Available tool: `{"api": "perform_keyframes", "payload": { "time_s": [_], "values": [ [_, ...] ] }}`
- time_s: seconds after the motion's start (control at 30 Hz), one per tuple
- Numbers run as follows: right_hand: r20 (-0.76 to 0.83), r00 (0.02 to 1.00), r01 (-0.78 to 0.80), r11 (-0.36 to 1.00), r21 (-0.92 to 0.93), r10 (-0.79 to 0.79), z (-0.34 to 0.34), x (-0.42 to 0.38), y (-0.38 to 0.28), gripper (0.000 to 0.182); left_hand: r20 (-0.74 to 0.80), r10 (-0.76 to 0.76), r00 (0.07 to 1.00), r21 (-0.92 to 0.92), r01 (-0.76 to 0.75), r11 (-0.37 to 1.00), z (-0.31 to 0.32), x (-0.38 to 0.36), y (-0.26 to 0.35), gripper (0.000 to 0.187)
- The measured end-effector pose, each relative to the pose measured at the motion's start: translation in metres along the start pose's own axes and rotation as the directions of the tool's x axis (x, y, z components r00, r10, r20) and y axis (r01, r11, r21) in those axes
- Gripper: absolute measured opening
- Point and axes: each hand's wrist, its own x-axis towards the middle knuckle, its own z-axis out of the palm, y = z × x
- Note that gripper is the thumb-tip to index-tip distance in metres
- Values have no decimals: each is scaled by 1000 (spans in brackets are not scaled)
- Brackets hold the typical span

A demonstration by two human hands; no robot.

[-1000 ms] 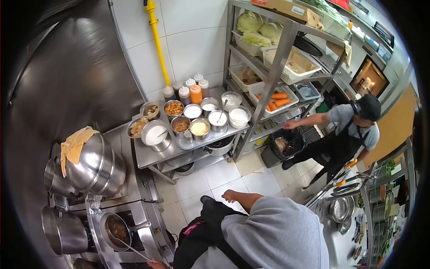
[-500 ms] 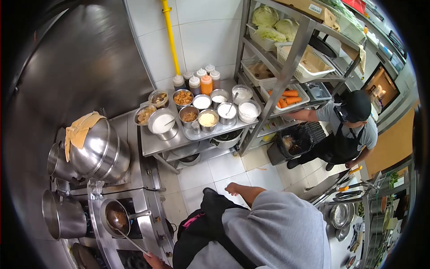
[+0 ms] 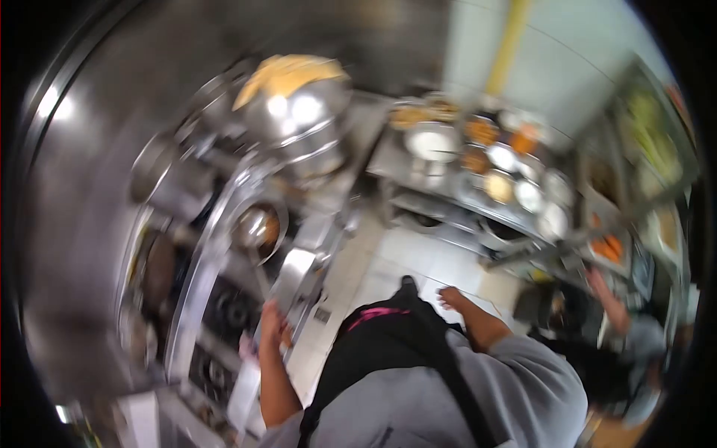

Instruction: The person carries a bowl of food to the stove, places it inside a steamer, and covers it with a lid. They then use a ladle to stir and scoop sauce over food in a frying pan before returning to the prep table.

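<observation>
My left hand (image 3: 272, 325) is closed around the long handle of a ladle (image 3: 261, 281), beside the stove's front edge. The ladle's other end reaches into a wok (image 3: 282, 224) on a burner. Brown food or sauce (image 3: 267, 230) lies in the wok, blurred and shiny. On my other side, my right hand (image 3: 450, 297) hangs over the floor by my apron, fingers loosely curled, with nothing visible in it.
A big steamer pot (image 3: 299, 123) with an orange cloth (image 3: 291, 73) on top stands behind the wok; a tall pot (image 3: 168, 175) is to its left. Ingredient bowls crowd a steel table (image 3: 388, 160). At right, a co-worker (image 3: 635, 351) reaches toward a shelf rack (image 3: 597, 239) beside a bin (image 3: 549, 306).
The view has swung left and down, so the stove and wok now appear nearer the middle and more of my left arm shows. My left hand keeps hold of the ladle.
</observation>
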Motion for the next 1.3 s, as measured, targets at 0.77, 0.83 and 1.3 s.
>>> {"api": "perform_keyframes", "payload": {
  "time_s": [0.77, 0.83, 1.3],
  "values": [
    [55, 998, 6, 994, -112, 1, 29, -26, -70, 28, -237, 475, 848, 952, 103, 290, -48, -83, 46, 48],
    [54, 998, -6, 992, -122, 13, 33, -30, -69, 28, -270, 417, 868, 924, 113, 365, -55, -68, 34, 48],
    [20, 994, -107, 989, -101, 110, 23, -40, -52, 18, -10, -76, 997, -292, 70, 954, -31, -51, 59, 13]
  ]
}}
